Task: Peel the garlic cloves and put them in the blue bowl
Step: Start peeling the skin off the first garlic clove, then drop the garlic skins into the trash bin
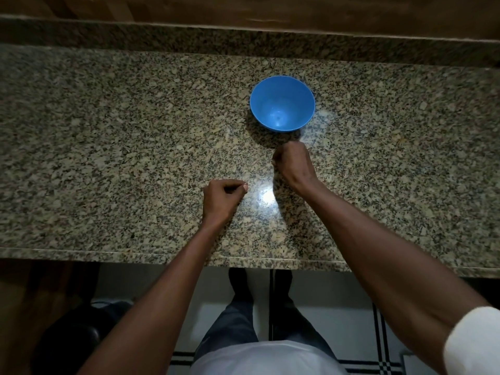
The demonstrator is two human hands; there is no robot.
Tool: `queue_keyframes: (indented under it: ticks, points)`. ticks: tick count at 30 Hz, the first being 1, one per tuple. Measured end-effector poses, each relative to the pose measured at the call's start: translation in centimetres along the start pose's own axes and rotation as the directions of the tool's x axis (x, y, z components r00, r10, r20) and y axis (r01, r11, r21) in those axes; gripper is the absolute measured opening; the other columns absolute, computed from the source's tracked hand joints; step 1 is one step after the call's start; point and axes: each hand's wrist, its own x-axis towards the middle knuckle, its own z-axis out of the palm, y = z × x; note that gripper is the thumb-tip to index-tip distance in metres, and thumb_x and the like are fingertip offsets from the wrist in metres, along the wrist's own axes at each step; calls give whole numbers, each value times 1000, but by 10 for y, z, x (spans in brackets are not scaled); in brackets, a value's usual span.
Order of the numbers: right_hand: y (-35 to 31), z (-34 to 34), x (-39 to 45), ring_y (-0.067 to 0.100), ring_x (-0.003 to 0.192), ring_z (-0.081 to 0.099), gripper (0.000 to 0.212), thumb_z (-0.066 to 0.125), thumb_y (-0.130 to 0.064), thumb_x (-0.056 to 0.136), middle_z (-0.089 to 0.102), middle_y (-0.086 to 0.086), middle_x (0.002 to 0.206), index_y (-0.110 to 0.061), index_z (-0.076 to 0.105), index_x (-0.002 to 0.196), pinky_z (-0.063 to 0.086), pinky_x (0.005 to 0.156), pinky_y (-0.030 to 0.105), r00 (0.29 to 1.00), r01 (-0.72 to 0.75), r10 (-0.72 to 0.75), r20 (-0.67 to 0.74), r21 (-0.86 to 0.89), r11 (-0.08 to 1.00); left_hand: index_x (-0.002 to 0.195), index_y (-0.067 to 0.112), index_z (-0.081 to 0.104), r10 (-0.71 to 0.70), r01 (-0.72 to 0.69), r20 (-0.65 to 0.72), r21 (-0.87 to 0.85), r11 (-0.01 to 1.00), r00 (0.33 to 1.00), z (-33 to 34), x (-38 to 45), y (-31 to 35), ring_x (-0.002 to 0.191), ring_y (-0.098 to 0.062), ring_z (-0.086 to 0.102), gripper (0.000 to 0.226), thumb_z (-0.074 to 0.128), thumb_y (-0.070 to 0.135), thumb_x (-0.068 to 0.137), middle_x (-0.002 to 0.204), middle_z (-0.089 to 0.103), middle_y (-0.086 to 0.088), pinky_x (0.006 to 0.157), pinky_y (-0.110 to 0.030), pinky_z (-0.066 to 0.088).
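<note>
Toward the far edge of the speckled granite counter (108, 147), a little right of its middle, stands the blue bowl (282, 103). It is round and smooth, upright, with glossy inner walls that catch a pale glint at the bottom; nothing shows inside it. No garlic clove can be made out anywhere on the stone.

Just in front of the bowl, apart from it, the right hand (293, 163) is bunched into a fist with its knuckles turned toward the bowl; whether it grips something small cannot be told, since the fingers curl under out of sight. The left hand (223, 197) lies nearer the front edge, also curled, thumb tip pressed against the forefinger as if pinching, yet whatever may sit between them is too small to see. Both forearms reach in bare from the near side, and a white sleeve (473, 345) is rolled up on the right arm.

A bright lamp reflection shines on the stone between the two hands. Behind the counter runs a raised granite lip and a wooden wall (243, 9). Below the front edge are dark trousers and a pale tiled floor (324, 320) with black lines.
</note>
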Motion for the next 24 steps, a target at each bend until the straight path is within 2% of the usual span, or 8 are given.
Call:
queue_keyframes:
  ticks: [2,5,9,12,15,18,20,24]
  points:
    - [1,4,-4,28,56,71,29,54,6,92,71,14,66,-3,71,71,61,53,47,999,26,-26,-34,-9,1000,111,10,79,4,-4,0,-7,1000,1000,0,0,1,85,0,70,25,80,22,89,101,79,-1,78,-15,58]
    - [-1,6,-5,24,51,67,35,52,9,91,65,10,58,-8,65,63,60,50,46,997,50,-54,-53,-78,996,110,10,79,-4,5,7,-36,999,1000,-1,2,1,87,-3,72,25,81,23,89,99,79,0,82,-23,61]
    - [-12,8,-17,26,58,68,26,54,8,90,68,14,66,-3,65,69,59,54,48,992,124,-119,50,-115,986,108,11,80,-41,40,-4,-119,992,999,-7,4,-2,88,-3,73,24,82,23,88,95,78,4,81,-20,60]
    - [-25,11,-41,19,71,69,14,60,-4,95,74,7,81,-5,72,87,62,70,44,971,117,-134,199,94,989,108,12,81,-78,72,-31,-162,984,996,-13,6,-6,86,-1,73,24,83,22,87,96,78,6,75,-12,57]
    - [-31,21,-67,19,80,75,9,68,-19,99,77,2,85,-13,73,95,61,76,40,952,-48,-69,297,368,929,106,14,81,-88,74,-61,-207,976,994,-23,0,-14,85,-1,74,21,83,23,87,93,79,8,73,-17,59]
    - [-36,33,-84,16,78,75,13,71,-18,99,77,8,86,-5,74,100,59,72,34,942,-172,-36,333,572,802,104,13,81,-132,92,-105,-321,942,986,-36,-16,-25,85,-10,76,18,82,22,88,90,80,2,74,-28,62]
    - [-44,41,-92,10,74,72,14,72,-14,99,76,9,84,0,74,102,56,71,28,932,-202,-47,360,619,759,106,9,80,-179,109,-142,-403,909,974,-48,-32,-30,85,-13,77,19,81,20,89,94,80,-3,74,-26,61]
    - [-78,68,-106,15,78,73,14,74,-14,97,77,7,85,-3,76,104,58,74,31,859,-230,-154,488,638,735,101,9,79,-354,130,-259,-614,779,899,-80,-76,-51,75,-6,75,12,79,12,90,89,80,1,70,-19,59]
